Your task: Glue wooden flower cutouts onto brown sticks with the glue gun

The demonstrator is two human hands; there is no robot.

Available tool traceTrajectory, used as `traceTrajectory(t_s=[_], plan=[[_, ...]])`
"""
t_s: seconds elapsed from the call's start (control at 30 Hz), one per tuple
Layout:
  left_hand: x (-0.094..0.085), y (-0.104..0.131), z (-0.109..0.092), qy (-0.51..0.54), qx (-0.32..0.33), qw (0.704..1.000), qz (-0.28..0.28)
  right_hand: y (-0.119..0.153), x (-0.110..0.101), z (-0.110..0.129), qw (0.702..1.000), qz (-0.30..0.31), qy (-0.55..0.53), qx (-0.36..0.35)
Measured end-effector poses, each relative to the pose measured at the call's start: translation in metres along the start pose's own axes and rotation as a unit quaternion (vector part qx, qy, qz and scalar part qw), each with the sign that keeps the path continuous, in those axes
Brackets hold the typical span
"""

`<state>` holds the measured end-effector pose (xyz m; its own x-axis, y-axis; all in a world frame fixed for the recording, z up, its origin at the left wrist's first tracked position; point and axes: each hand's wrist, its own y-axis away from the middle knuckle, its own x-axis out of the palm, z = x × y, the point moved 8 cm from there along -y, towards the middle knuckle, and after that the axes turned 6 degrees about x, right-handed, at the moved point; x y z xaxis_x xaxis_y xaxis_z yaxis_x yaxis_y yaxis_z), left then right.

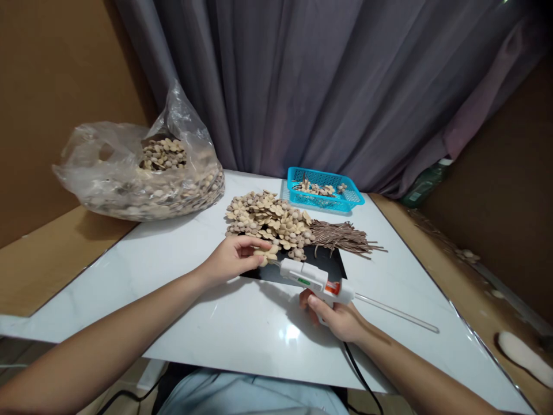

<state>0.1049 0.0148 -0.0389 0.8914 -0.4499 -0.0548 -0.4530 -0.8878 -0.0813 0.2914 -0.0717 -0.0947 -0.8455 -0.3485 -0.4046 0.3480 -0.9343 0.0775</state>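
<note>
My left hand (pixel 237 257) pinches a pale beige flower-shaped piece (pixel 268 253) between thumb and fingers. My right hand (pixel 334 314) is wrapped round the handle of a white glue gun (pixel 309 275), whose nozzle points left at the flower-shaped piece; whether the two touch I cannot tell. From the back of the gun sticks a clear glue stick (pixel 397 312). Just beyond my hands lies a heap of beige and greyish flower-shaped pieces (pixel 268 216). A bundle of thin brown stems (pixel 345 236) is beside it on the right. Under the nozzle is a black mat (pixel 326 264).
A clear plastic bag (pixel 129 178) full of similar pieces stands at the back left. At the back, a blue basket (pixel 352 200) holds several pieces with stems. The gun's black cord (pixel 360 374) hangs over the front edge of the white table (pixel 242 340). Grey curtains (pixel 276 86) hang behind.
</note>
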Motion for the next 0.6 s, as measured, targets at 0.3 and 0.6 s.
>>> traceTrajectory(t_s=[0.3,0.6], plan=[[-0.004,-0.003,0.003,0.010,0.008,1.000,0.000,0.000,0.002,0.007,1.000,0.009,0.000,-0.003],[-0.005,-0.002,0.003,0.022,0.012,1.000,0.007,0.000,0.002,0.013,1.000,0.012,0.005,-0.008]])
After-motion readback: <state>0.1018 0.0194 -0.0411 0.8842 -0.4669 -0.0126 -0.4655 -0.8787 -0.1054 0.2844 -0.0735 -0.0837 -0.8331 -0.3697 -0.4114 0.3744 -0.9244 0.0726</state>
